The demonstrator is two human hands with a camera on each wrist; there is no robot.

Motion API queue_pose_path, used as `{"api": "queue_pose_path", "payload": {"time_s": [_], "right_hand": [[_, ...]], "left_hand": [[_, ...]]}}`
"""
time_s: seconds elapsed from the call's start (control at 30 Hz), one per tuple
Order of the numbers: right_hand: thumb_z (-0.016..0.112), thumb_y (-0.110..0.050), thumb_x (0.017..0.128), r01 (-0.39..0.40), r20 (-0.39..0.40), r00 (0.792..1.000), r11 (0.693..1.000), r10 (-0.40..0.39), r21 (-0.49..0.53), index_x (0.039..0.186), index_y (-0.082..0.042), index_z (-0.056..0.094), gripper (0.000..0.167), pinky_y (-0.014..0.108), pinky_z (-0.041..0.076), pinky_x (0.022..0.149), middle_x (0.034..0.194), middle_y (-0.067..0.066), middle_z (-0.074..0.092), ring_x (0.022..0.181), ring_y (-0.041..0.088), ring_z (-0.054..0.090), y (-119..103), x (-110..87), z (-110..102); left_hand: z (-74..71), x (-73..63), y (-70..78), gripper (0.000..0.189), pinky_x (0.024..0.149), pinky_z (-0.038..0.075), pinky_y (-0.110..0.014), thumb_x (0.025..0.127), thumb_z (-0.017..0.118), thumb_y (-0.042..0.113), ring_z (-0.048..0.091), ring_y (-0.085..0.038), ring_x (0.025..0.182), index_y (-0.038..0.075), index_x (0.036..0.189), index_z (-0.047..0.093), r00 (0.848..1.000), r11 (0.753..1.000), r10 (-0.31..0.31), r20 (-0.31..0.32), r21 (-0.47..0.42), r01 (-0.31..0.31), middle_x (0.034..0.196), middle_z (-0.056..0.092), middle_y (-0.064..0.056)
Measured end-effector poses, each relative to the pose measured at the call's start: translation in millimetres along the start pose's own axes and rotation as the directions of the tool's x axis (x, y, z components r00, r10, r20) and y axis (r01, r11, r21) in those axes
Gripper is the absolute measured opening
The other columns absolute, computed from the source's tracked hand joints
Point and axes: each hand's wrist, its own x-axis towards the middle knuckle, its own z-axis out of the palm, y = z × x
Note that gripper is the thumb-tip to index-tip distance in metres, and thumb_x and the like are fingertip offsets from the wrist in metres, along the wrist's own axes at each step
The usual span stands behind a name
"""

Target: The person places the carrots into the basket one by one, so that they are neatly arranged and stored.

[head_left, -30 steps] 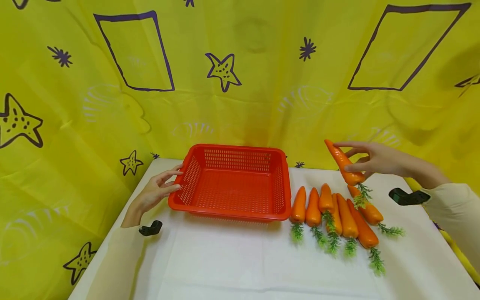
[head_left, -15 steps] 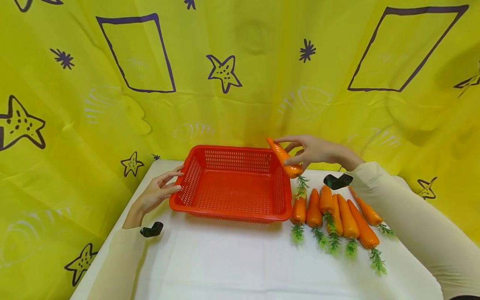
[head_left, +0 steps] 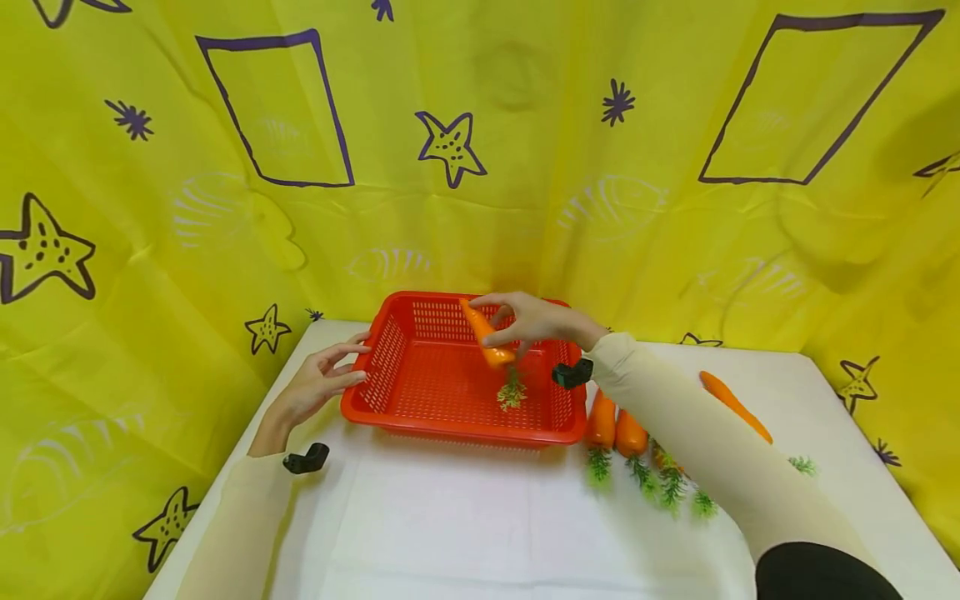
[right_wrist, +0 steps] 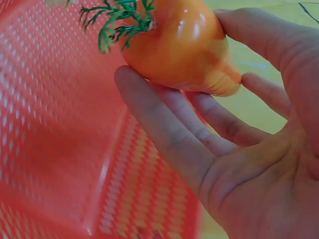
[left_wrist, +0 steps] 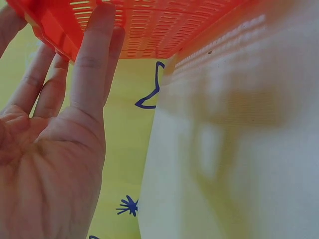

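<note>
My right hand [head_left: 536, 321] holds an orange carrot [head_left: 483, 337] between thumb and fingers, over the inside of the red plastic basket [head_left: 450, 425]. The carrot tilts, tip up and to the left, its green leaves [head_left: 512, 392] hanging down. In the right wrist view, the carrot's thick end [right_wrist: 174, 45] lies against my fingertips, above the mesh wall. My left hand [head_left: 315, 383] touches the basket's left side with spread, fairly straight fingers. The left wrist view has those fingers [left_wrist: 92, 64] against the rim and outer wall.
Right of the basket lie several carrots [head_left: 600, 425] with green tops, partly hidden under my right sleeve [head_left: 697, 425]. Another carrot [head_left: 735, 406] lies farther right on the white tabletop [head_left: 420, 517]. A yellow patterned curtain [head_left: 517, 225] hangs behind and on the sides.
My right hand has carried the carrot leftward from above the carrots on the right to over the basket, lowering slightly. My left hand has stayed at the basket's left side.
</note>
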Motion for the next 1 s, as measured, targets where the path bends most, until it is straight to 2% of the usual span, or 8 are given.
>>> {"api": "queue_pose_path", "payload": {"time_s": [0.23,0.5,0.63,0.8,1.0], "right_hand": [[0.075,-0.016,0.095,-0.012,0.009,1.000,0.996,0.011,0.090,0.160,-0.020,0.038,0.075,0.046,0.064,0.072,0.134,0.023,0.054,0.099,0.030,0.069,6,36.8,30],[0.074,-0.010,0.095,-0.069,-0.004,0.997,0.979,0.071,0.190,0.160,-0.016,0.037,0.074,0.046,0.064,0.071,0.134,0.026,0.056,0.099,0.030,0.070,12,67.8,58],[0.073,-0.008,0.096,-0.076,-0.009,0.997,0.978,0.079,0.195,0.160,-0.012,0.036,0.074,0.046,0.064,0.068,0.132,0.027,0.058,0.095,0.030,0.071,16,82.1,72],[0.074,-0.009,0.095,-0.089,-0.006,0.996,0.978,0.091,0.187,0.159,-0.009,0.037,0.074,0.044,0.063,0.063,0.121,0.023,0.063,0.086,0.029,0.072,20,97.3,86],[0.076,-0.013,0.094,-0.119,-0.014,0.992,0.979,0.123,0.167,0.158,-0.011,0.039,0.074,0.043,0.063,0.060,0.119,0.018,0.056,0.075,0.028,0.070,19,110.0,100]], "left_hand": [[-1.0,0.1,2.1,0.043,0.094,0.057,-0.031,0.097,0.064,-0.007,0.063,-0.021,0.123,-0.009,0.138,0.052,1.000,1.000,-0.001,-0.009,0.006,0.001,0.168,0.024,-0.014],[-1.7,2.7,4.4,0.050,0.094,0.057,-0.031,0.097,0.066,-0.001,0.056,-0.023,0.131,-0.006,0.144,0.049,1.000,0.998,-0.028,0.006,0.050,0.028,0.169,0.024,-0.012],[-1.6,2.6,5.2,0.052,0.097,0.056,-0.031,0.097,0.066,-0.002,0.054,-0.024,0.134,-0.007,0.146,0.048,0.999,0.998,-0.034,0.008,0.050,0.033,0.169,0.023,-0.013],[-1.4,2.5,5.7,0.051,0.093,0.058,-0.032,0.097,0.067,-0.002,0.060,-0.025,0.128,-0.009,0.143,0.049,1.000,0.999,-0.025,0.011,0.049,0.025,0.169,0.025,-0.012],[-0.3,3.7,4.3,0.050,0.093,0.058,-0.033,0.096,0.067,-0.004,0.061,-0.023,0.127,-0.010,0.143,0.049,1.000,0.999,-0.005,0.023,0.032,0.004,0.169,0.024,-0.013]]}}
